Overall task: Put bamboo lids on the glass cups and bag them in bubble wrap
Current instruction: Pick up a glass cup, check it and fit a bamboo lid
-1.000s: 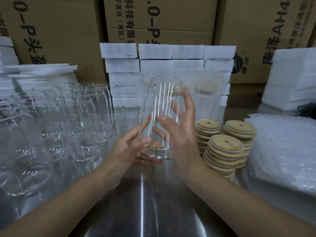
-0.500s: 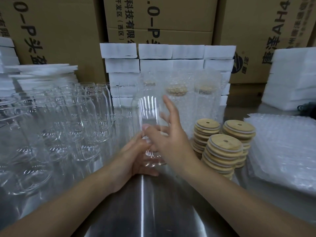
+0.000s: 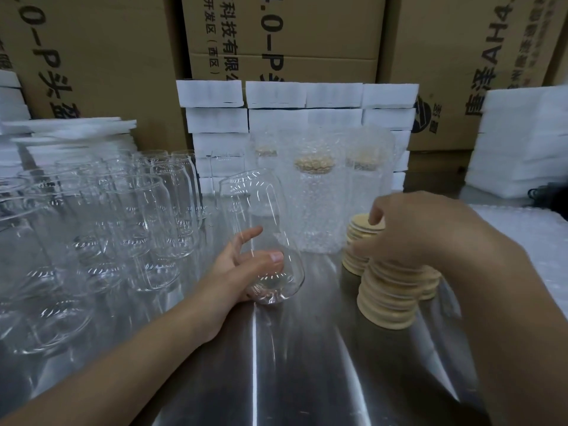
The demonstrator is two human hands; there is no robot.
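Two bare forearms reach across a steel worktop (image 3: 276, 364). The left hand (image 3: 242, 269) grips a clear glass cup (image 3: 264, 238) near its base, thumb across the front and fingers curled behind, the cup tilted with its open mouth leaning away to the left and its base at or just above the worktop. The right hand (image 3: 412, 232), blurred, hovers palm down over stacks of bamboo lids (image 3: 387, 302), fingers bent toward the top of a stack; whether it has closed on a lid cannot be told. To the left stand rows of empty cups (image 3: 135, 216), unlidded. Just behind the held cup, wrapped cups (image 3: 316, 204) with lids on stand upright in bubble wrap. A pile of bubble-wrap bags (image 3: 528, 238) lies at the right edge. Farther back, white foam blocks (image 3: 295, 96) are stacked against printed cardboard boxes (image 3: 307, 38).
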